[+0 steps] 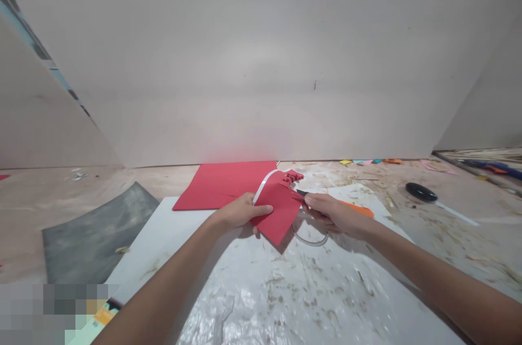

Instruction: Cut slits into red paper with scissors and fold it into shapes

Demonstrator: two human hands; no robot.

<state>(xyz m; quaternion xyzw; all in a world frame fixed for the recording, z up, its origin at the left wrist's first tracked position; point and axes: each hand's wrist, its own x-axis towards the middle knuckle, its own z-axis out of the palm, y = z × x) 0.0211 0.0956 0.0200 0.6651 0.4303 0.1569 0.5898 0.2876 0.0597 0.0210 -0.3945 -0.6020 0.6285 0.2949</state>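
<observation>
My left hand (240,211) grips a red sheet (281,209) of paper or thin foam, thumb on top and fingers beneath. A narrow white band (264,184) curves along the sheet's upper left edge. Small red curled bits (292,177) cluster at its far end. At the sheet's right side, my right hand (326,211) is closed around a slim dark-tipped tool (302,192), its point beside thin red slivers. An orange piece (359,208) shows behind that hand; whether it belongs to the tool, I cannot tell. A larger red sheet (220,184) lies flat behind my left hand.
A pale upright panel (261,73) closes off the back. White sheeting (261,301) with glue-like marks covers the front. Left lies a grey sheet (93,231); right, a black oval object (421,192) with a white strip. A pale ring (312,243) lies below my right hand.
</observation>
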